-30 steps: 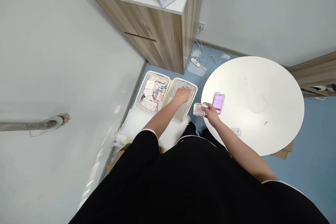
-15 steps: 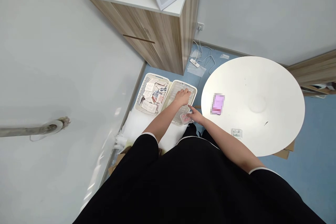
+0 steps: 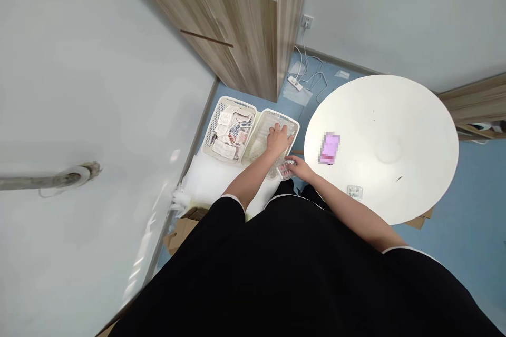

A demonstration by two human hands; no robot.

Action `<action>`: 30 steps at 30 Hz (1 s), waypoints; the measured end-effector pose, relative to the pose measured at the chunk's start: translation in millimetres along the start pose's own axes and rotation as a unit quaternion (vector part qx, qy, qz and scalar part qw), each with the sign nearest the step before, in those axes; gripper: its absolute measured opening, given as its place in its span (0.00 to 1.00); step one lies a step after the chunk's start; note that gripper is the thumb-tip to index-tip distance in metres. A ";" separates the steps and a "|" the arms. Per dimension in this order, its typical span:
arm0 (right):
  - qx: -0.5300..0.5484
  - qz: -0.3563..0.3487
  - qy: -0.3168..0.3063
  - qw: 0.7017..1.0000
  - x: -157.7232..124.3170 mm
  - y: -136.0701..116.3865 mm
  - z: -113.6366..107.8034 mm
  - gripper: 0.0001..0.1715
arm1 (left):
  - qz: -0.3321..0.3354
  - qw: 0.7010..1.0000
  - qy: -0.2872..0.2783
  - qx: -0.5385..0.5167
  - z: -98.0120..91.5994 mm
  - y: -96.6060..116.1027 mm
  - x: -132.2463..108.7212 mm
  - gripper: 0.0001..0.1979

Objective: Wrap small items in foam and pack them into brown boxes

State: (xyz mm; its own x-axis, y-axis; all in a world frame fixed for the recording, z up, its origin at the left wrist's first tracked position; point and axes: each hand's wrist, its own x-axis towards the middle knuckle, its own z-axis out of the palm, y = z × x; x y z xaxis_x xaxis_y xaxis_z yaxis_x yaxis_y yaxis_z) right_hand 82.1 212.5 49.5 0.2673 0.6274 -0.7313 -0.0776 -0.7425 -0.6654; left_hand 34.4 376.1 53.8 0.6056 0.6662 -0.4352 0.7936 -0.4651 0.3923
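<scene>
Left hand point(image 3: 278, 139) is down inside the right-hand basket of two, a white plastic basket point(image 3: 285, 117) with see-through plastic in it. Fingers are spread and flat, palm down, not clearly gripping anything. Exactly what lies under them is hard to tell.

Right hand point(image 3: 299, 168) is narrow, fingers closed on a small clear pack of pink press-on nails point(image 3: 285, 170). The pack is at the near corner of that basket, over its rim, and the two hands are just beside each other.

Next to the basket, touching it, is another white plastic basket point(image 3: 229, 129), full of paper cards and packets with printed nail pictures. Both baskets sit on a white foam sheet point(image 3: 209, 181) on the blue floor point(image 3: 328, 71), with a cardboard box point(image 3: 179, 234) showing under the sheet.

To the right is a round white desk point(image 3: 395, 116). On it are a pink object point(image 3: 330, 148), too blurred to tell, and a small clear pack point(image 3: 354, 192) near the edge.

Ahead is a wooden cabinet point(image 3: 245, 47) in the corner, with a white top. On the floor beside it is a white power strip point(image 3: 294, 83), its cords running up to a wall socket point(image 3: 307, 21). The person's black clothes point(image 3: 276, 274) fill the bottom of the view.
</scene>
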 end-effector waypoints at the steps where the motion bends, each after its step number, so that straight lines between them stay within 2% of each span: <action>1: 0.017 0.014 -0.010 1.000 -3.7 -0.6 -1.6 0.24 | 0.000 1.000 -0.004 -0.014 -3.1 -1.2 0.5 0.22; 3: 0.049 0.032 -0.023 0.998 -8.4 -1.9 -5.7 0.23 | 0.003 0.999 0.002 -0.046 -16.0 -7.8 1.4 0.19; 5: 0.049 0.016 -0.006 0.999 -8.8 -4.0 -11.0 0.24 | 0.004 0.996 0.039 -0.077 -35.6 -21.4 -0.2 0.17; 8: 0.018 -0.054 0.044 0.997 -2.5 -11.3 -18.2 0.26 | -0.023 0.988 0.100 -0.116 -65.4 -53.6 -13.0 0.16; 11: -0.036 -0.091 0.063 0.993 9.7 -27.2 -13.1 0.28 | -0.077 0.977 0.131 -0.151 -81.6 -88.4 -39.0 0.14; 13: -0.109 -0.094 0.061 0.988 20.1 -42.5 2.8 0.28 | -0.105 0.969 0.147 -0.170 -83.7 -105.2 -60.2 0.14; 16: -0.212 -0.088 0.024 0.973 37.6 -66.4 44.2 0.27 | -0.130 0.957 0.176 -0.192 -81.3 -118.0 -89.9 0.14; 19: -0.251 -0.030 0.000 0.967 54.6 -81.1 90.9 0.28 | -0.139 0.946 0.207 -0.206 -79.8 -122.7 -112.6 0.15; 22: -0.277 0.034 -0.009 0.960 66.5 -84.9 124.1 0.27 | -0.148 0.940 0.225 -0.209 -79.4 -127.6 -128.8 0.15; 26: -0.372 0.033 -0.044 0.926 67.6 -88.8 140.8 0.26 | -0.151 0.939 0.221 -0.216 -75.1 -132.3 -140.7 0.15; 28: -0.435 0.023 -0.065 0.898 62.5 -92.8 136.8 0.26 | -0.141 0.941 0.214 -0.223 -72.1 -130.4 -140.7 0.14; 30: -0.478 -0.027 -0.068 0.875 56.2 -95.1 121.2 0.26 | -0.128 0.942 0.213 -0.226 -69.9 -125.2 -136.1 0.14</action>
State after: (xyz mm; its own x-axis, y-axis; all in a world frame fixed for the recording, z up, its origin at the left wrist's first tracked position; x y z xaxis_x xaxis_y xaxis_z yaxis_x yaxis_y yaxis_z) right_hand -11.9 346.8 53.6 0.1235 0.6411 -0.7574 0.7879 -0.5273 -0.3179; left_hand -151.4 384.4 120.5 0.2422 0.9412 -0.2354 0.7465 -0.0258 0.6649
